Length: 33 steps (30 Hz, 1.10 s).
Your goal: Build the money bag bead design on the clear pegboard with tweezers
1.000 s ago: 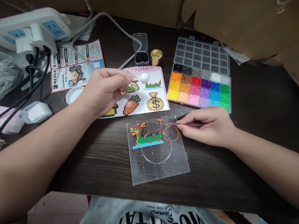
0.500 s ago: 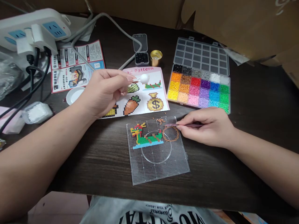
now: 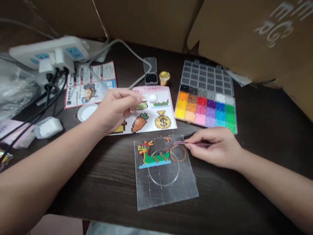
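My left hand [image 3: 119, 109] pinches the thin handle of a small white spoon [image 3: 153, 98] above the printed pattern sheet [image 3: 168, 125]. In my right hand [image 3: 217, 145] is a pair of pink tweezers [image 3: 190, 143], its tips over the top right of the clear pegboard [image 3: 161, 195]. On the board, fuse beads form a green dragon boat [image 3: 156, 158] with a yellow and red head and a blue strip below. To its right is a brown bead ring [image 3: 178, 153]. Loose brown beads [image 3: 168, 139] lie near the tweezer tips; whether the tips grip one is too small to tell.
Behind my right hand stands an open bead box [image 3: 205, 111] sorted by colour. A small box of black beads [image 3: 151, 78] and a gold cup [image 3: 164, 78] are at the back. Left are a power strip [image 3: 31, 52] with cables, a white lid [image 3: 86, 112] and a white-bead tub [image 3: 49, 127].
The camera has tilted up, so everything sits lower in the picture. Both hands keep their hold on the spoon and the tweezers, with little movement over the table.
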Each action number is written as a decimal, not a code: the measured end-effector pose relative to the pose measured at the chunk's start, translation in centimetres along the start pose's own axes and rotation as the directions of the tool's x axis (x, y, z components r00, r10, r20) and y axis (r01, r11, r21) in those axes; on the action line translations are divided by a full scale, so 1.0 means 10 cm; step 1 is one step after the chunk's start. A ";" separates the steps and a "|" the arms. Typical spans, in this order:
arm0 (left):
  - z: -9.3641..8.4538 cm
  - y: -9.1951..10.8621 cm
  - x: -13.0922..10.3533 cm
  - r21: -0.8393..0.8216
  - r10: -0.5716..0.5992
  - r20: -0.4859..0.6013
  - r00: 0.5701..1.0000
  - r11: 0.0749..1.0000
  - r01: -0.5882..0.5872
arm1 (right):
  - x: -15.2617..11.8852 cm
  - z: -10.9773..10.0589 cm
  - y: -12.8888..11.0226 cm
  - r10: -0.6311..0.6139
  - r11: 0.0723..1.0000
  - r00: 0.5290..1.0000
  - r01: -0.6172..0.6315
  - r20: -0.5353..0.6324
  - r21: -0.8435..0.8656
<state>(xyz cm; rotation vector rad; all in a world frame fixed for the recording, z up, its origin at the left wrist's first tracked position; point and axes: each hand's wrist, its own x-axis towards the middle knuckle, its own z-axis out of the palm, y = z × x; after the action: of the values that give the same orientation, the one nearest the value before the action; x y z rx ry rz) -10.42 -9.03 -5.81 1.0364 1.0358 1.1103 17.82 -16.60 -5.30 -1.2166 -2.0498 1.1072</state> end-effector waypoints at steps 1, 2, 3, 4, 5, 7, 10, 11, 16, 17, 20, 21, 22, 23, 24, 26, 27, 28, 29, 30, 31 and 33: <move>0.00 0.01 0.00 0.003 -0.027 -0.015 1.000 1.000 0.027 | 0.01 0.00 0.00 -0.001 1.000 1.000 0.001 0.005 -0.002; -0.01 0.02 0.00 0.004 -0.052 -0.021 0.998 0.999 0.052 | 0.02 0.00 -0.01 -0.005 1.000 1.000 0.005 0.011 0.000; -0.01 0.03 0.00 0.009 -0.076 -0.027 0.997 0.997 0.076 | 0.02 0.00 -0.01 -0.004 1.000 1.000 0.004 0.007 -0.003; -0.01 0.05 0.00 0.009 -0.090 -0.032 0.995 0.996 0.090 | 0.03 0.00 -0.01 0.000 1.000 1.000 0.000 0.001 -0.012; -0.01 0.05 -0.01 0.011 -0.101 -0.032 0.994 0.995 0.101 | 0.03 0.00 0.00 0.003 1.000 1.000 -0.003 -0.007 -0.022; -0.01 0.07 -0.02 0.017 -0.112 -0.031 0.993 0.993 0.113 | 0.03 0.01 0.01 0.013 0.999 1.000 -0.014 -0.022 -0.035; -0.01 0.06 -0.03 0.026 -0.119 -0.031 0.992 0.992 0.120 | 0.02 0.01 0.02 0.030 0.999 0.999 -0.030 -0.026 -0.012; -0.01 0.06 -0.03 0.031 -0.119 -0.032 0.992 0.992 0.120 | 0.01 0.01 0.02 0.037 0.999 0.999 -0.037 -0.025 0.001; -0.03 0.04 -0.02 0.095 -0.108 -0.019 0.994 0.989 0.109 | 0.01 0.01 0.05 0.087 0.995 0.996 -0.087 0.010 0.038; -0.03 0.04 -0.02 0.101 -0.104 -0.018 0.994 0.989 0.106 | 0.01 0.01 0.05 0.094 0.995 0.995 -0.094 0.016 0.035; -0.03 0.05 -0.02 0.101 -0.100 -0.027 0.995 0.990 0.103 | 0.02 0.02 0.07 0.097 0.995 0.995 -0.097 0.021 0.008; -0.02 0.05 -0.02 0.100 -0.104 -0.029 0.994 0.989 0.106 | 0.02 0.02 0.06 0.092 0.996 0.996 -0.092 0.020 -0.001; -0.02 0.05 -0.02 0.099 -0.109 -0.029 0.994 0.989 0.111 | 0.03 0.03 0.06 0.086 0.996 0.996 -0.086 0.015 -0.011; -0.01 0.05 -0.02 0.094 -0.111 -0.027 0.993 0.989 0.113 | 0.04 0.03 0.05 0.076 0.997 0.997 -0.076 0.010 -0.019; -0.01 0.04 -0.02 0.084 -0.106 -0.026 0.994 0.991 0.108 | 0.04 0.03 0.03 0.064 0.998 0.998 -0.064 0.005 -0.026; -0.01 0.02 -0.02 0.056 -0.079 -0.021 0.997 0.995 0.080 | 0.05 0.03 0.01 0.035 0.998 0.999 -0.035 -0.008 -0.043; -0.01 0.01 -0.02 0.042 -0.054 -0.017 0.998 0.998 0.054 | 0.05 0.03 0.00 0.029 0.998 0.999 -0.030 -0.017 -0.051; -0.01 0.00 -0.01 0.034 -0.031 -0.005 1.000 0.999 0.031 | 0.05 0.02 -0.01 0.021 0.999 0.999 -0.022 -0.029 -0.045; -0.02 -0.01 -0.01 0.029 -0.001 0.008 1.000 1.000 0.001 | 0.05 0.02 -0.02 0.018 0.999 0.999 -0.019 -0.032 -0.035; -0.02 -0.02 -0.01 0.028 0.018 0.022 1.000 0.999 -0.018 | 0.04 0.02 -0.02 0.014 1.000 0.999 -0.015 -0.034 -0.025; -0.02 -0.02 0.00 0.029 0.030 0.031 0.999 0.999 -0.031 | 0.04 0.01 -0.02 0.018 1.000 0.999 -0.018 -0.032 -0.017; -0.01 -0.02 0.00 0.028 0.038 0.028 0.999 0.999 -0.039 | 0.04 0.01 -0.02 0.019 1.000 0.999 -0.020 -0.034 -0.010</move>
<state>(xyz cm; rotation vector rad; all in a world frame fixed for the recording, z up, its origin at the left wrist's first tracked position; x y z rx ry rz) -10.50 -9.00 -6.03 1.0957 1.0159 1.1119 17.48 -16.35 -5.16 -1.2544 -2.0245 1.0786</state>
